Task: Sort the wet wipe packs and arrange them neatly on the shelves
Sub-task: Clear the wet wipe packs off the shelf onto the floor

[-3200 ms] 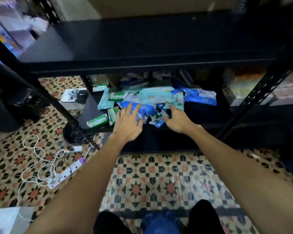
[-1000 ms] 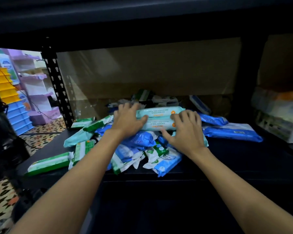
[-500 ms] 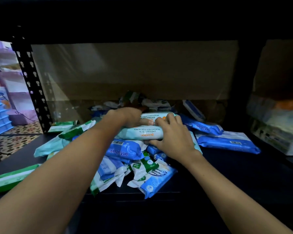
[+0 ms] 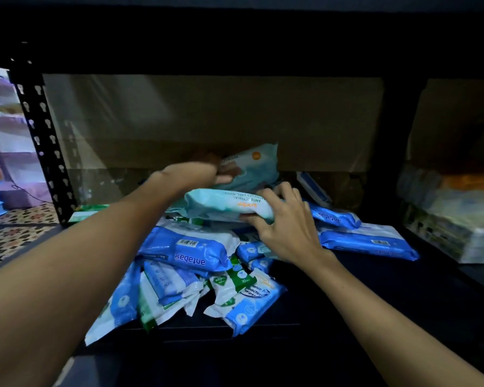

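Both hands are loaded. Your left hand (image 4: 207, 170) holds a pale teal pack (image 4: 253, 167) lifted up behind the heap (image 4: 196, 263), toward the cardboard backing (image 4: 207, 121). Your right hand (image 4: 282, 219) curls round the end of a second teal pack (image 4: 224, 203), which lies across the top of the heap.

The heap sits at the front of the dark shelf (image 4: 361, 289): big blue antabax pack (image 4: 187, 251) in the middle, small blue and green sachets (image 4: 243, 297) spilling toward the front edge. More blue packs (image 4: 369, 241) lie right of the heap.

My read: you're pulling the teal ones out as one group.

- Lift the right pack straight up, don't drag it. The sachets at the front of the heap look ready to slide off.
- Stack both teal packs flat, labels the same way, on bare shelf right of the heap.
- Squeeze lightly, since soft pouches deform.
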